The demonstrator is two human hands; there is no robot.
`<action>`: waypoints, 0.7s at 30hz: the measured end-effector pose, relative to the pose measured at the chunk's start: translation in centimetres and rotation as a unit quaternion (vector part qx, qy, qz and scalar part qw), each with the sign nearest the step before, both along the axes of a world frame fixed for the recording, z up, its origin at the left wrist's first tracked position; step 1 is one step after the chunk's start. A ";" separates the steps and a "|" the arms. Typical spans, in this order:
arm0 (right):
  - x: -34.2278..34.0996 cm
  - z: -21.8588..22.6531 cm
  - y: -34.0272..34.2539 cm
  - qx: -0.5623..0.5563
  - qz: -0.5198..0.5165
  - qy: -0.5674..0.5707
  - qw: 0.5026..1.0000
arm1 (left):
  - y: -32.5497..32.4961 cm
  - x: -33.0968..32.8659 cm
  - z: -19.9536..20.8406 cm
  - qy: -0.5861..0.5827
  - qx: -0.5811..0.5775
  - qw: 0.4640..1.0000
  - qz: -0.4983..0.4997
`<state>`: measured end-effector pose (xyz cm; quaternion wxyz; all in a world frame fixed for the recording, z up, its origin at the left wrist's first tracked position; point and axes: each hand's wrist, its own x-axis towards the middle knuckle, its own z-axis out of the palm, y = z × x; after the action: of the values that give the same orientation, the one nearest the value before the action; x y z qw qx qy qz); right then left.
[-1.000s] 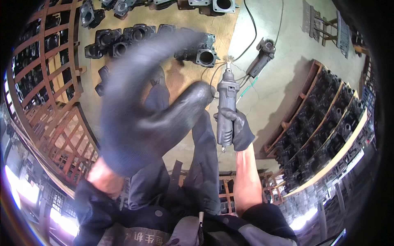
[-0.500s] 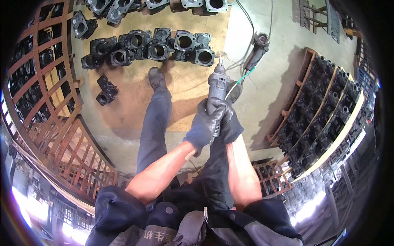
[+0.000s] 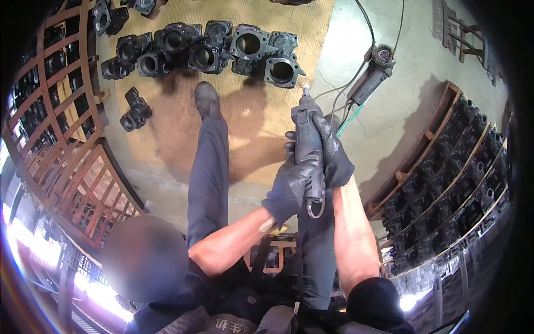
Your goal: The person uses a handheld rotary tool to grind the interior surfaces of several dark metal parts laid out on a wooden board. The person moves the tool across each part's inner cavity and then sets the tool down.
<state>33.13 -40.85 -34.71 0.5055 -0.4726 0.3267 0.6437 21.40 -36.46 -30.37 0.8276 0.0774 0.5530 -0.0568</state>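
Both my hands, in dark gloves, grip a grey electric die grinder [image 3: 307, 131] that points away from me. My left hand [image 3: 292, 186] wraps the lower part of its body from the left side. Further up, my right hand [image 3: 334, 147] is closed along the right side. A small wire brush [image 3: 305, 83] at the grinder's tip is beside the nearest black flanged casting [image 3: 281, 72]; whether they touch I cannot tell. More black castings [image 3: 204, 57] stand in a row to the left. One casting [image 3: 135, 109] lies apart, nearer to me.
An angle grinder [image 3: 371, 78] with cables rests on the concrete at right. Cardboard [image 3: 250, 119] lies under the castings. A rusty metal cage [image 3: 61, 83] rises at left; a rack of black castings [image 3: 445, 178] stands at right. My boot [image 3: 207, 100] is on the cardboard. A blurred round shape [image 3: 144, 259] covers the lower left.
My right hand has slid from the lower end up along the grinder's side. The grinder has shifted right in the picture and its cord end now shows. The whole view has shifted too.
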 end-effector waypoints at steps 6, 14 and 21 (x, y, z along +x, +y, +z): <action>-0.3 -2.8 0.1 -0.002 -0.025 0.040 0.999 | 0.1 -1.7 -3.8 0.011 -0.051 0.998 -0.036; -1.1 -6.0 0.9 -0.022 -0.008 0.048 0.999 | 0.7 -1.2 -6.3 0.059 0.066 0.988 -0.130; -1.3 -7.3 3.0 0.035 0.030 0.005 0.999 | 3.3 -2.0 -7.8 0.042 0.004 0.996 -0.077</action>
<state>31.80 -37.86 -42.03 0.5007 -0.4607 0.2923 0.6720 19.37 -33.18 -38.15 0.7966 0.1202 0.5798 -0.1215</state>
